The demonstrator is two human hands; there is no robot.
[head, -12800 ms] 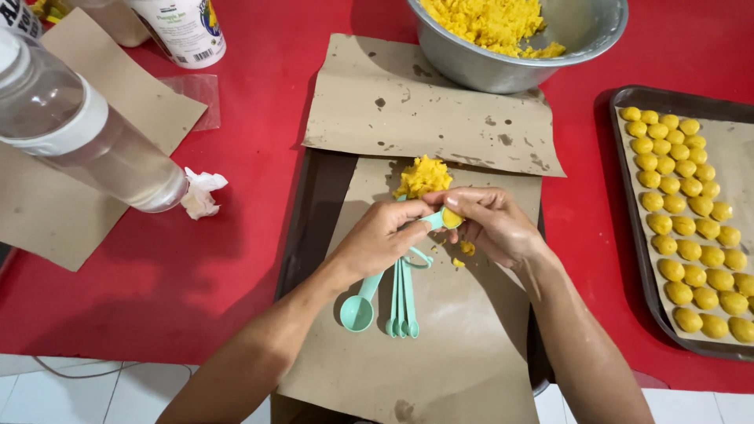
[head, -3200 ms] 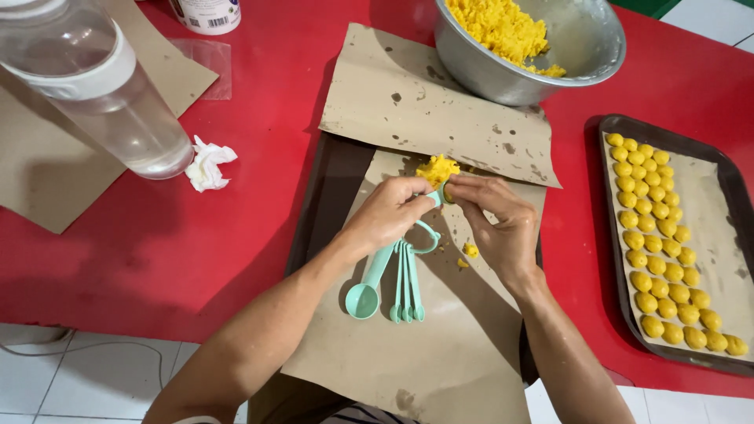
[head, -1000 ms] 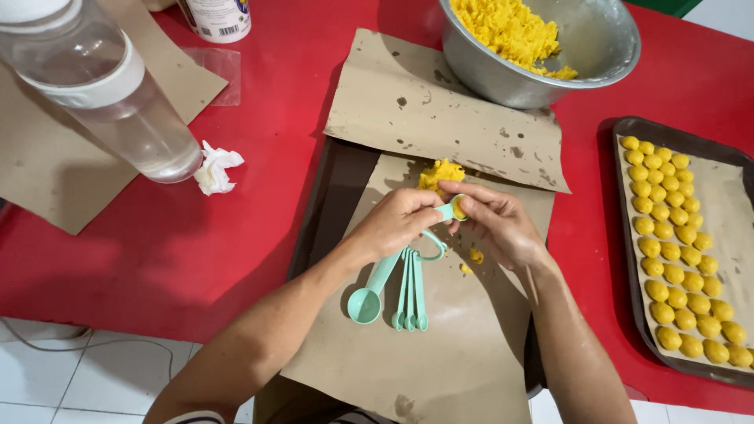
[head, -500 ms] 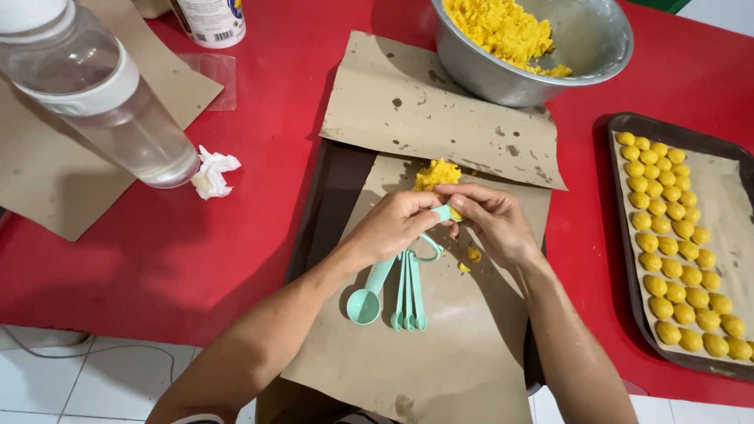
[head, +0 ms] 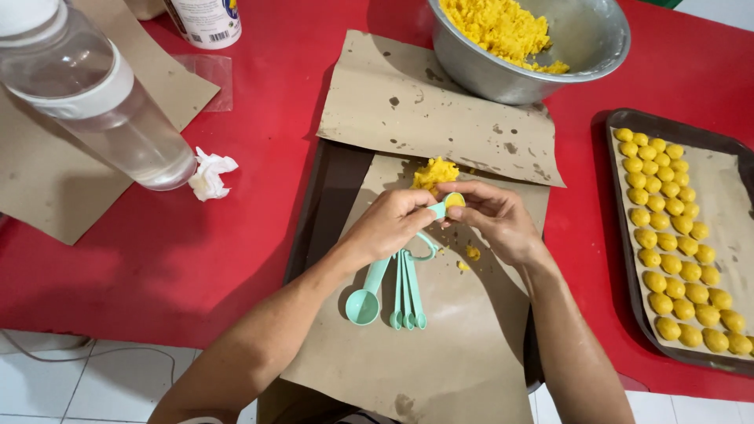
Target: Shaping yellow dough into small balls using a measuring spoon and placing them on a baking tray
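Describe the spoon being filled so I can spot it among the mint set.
On the brown paper in the middle of the red table, both hands meet above a mint spoon set. The small spoon pinched between them is the only one lifted and packed with yellow dough.

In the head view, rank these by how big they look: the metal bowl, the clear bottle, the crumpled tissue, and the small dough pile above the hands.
1. clear bottle and metal bowl: similar, both cropped, bottle nearer the camera, so unranked.
2. crumpled tissue.
3. dough pile, only slightly smaller.
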